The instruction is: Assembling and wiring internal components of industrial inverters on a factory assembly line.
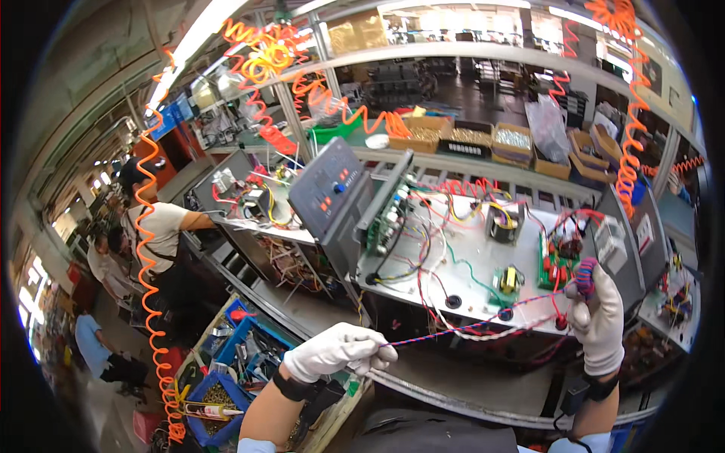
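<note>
My gloved left hand is closed in a pinch on one end of a twisted red-and-blue wire. The wire runs taut to the right, across the front of an opened machine chassis. My gloved right hand grips a small coil wound in purple-blue wire, held up over the chassis's right front corner. Behind that hand are a green circuit board with red parts and a white block. White and red wires hang over the chassis edge below the stretched wire.
A second chassis with a dark control panel stands left. Blue bins of tools and small fasteners lie lower left. Boxes of small parts line the back shelf. Orange coiled hoses hang down. A co-worker stands at the line, far left.
</note>
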Tool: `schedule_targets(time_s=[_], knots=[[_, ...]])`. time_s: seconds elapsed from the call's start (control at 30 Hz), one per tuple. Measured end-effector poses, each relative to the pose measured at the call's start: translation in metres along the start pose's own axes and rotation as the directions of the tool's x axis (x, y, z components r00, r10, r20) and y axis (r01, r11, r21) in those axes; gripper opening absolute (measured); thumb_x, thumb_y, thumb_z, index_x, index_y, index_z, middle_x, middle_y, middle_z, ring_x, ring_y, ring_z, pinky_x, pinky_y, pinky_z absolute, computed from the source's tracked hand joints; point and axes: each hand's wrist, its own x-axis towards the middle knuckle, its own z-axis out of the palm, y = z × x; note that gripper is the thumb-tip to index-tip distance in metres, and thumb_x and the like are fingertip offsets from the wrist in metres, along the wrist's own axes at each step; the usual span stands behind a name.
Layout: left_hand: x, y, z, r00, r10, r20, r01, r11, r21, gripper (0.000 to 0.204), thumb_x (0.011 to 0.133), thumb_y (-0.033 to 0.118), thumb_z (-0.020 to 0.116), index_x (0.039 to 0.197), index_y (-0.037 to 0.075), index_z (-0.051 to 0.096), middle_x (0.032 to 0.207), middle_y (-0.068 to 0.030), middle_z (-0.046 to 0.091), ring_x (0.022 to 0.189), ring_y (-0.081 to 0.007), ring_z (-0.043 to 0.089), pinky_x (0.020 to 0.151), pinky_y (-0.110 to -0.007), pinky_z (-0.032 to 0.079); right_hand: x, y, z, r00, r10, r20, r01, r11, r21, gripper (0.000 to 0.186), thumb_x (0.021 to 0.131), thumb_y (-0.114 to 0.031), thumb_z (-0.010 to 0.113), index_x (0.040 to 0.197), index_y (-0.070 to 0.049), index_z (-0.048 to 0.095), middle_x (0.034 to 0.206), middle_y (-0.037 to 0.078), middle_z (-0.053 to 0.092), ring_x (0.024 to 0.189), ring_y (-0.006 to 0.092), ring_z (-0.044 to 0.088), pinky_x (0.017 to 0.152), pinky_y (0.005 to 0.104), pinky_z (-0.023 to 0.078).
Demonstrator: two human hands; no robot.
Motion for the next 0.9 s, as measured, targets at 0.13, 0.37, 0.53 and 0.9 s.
schedule_targets(time_s=[0.13,0.37,0.53,0.9], knots=[[0.025,0.006,-0.013,0.997,0.055,0.059,-0.053,0.998,-0.040,0.037,0.096,0.033,0.056,0.110,0.000,0.065,0.091,-0.0061,0.067,0.069,-0.0063,0.057,0.061,-0.019,0.046,0.000,-0.009,0.006,0.998,-0.049,-0.048,0.050,0.999,0.012,0.026,0.099,-0.032,0.050,0.100,-0.007,0.057,0.074,0.007,0.060,0.041,0.0058,0.043,0.033,0.0184,0.028],[0.111,0.058,-0.003,0.726,0.675,-0.131,-0.520,0.665,0.536,0.050,0.096,0.022,0.055,0.135,-0.005,0.043,0.122,-0.0161,0.058,0.116,-0.0259,0.054,0.102,-0.034,0.039,0.006,0.006,0.038,0.993,-0.018,-0.118,0.048,0.967,0.250,0.027,0.099,-0.034,0.050,0.106,-0.009,0.056,0.081,0.006,0.063,0.048,0.0052,0.042,0.037,0.0201,0.028],[0.108,0.038,0.034,0.738,0.667,0.101,-0.540,0.495,0.680,0.076,0.084,0.020,0.069,0.143,-0.006,0.028,0.139,-0.0235,0.043,0.130,-0.0321,0.042,0.108,-0.038,0.031,0.032,0.034,0.087,0.999,-0.041,-0.002,0.034,0.792,0.610,0.021,0.099,-0.030,0.052,0.103,-0.010,0.056,0.094,0.007,0.062,0.057,0.0078,0.041,0.048,0.0228,0.036],[0.062,-0.024,-0.041,0.999,-0.017,0.040,-0.002,0.899,0.438,0.028,0.101,0.026,0.045,0.111,0.004,0.060,0.069,0.0052,0.046,0.060,-0.0029,0.040,0.055,-0.020,0.036,0.125,0.029,0.075,0.946,-0.323,0.027,0.212,0.554,-0.805,0.030,0.092,-0.024,0.058,0.115,-0.005,0.054,0.111,0.010,0.060,0.090,0.0209,0.058,0.074,0.0311,0.048]])
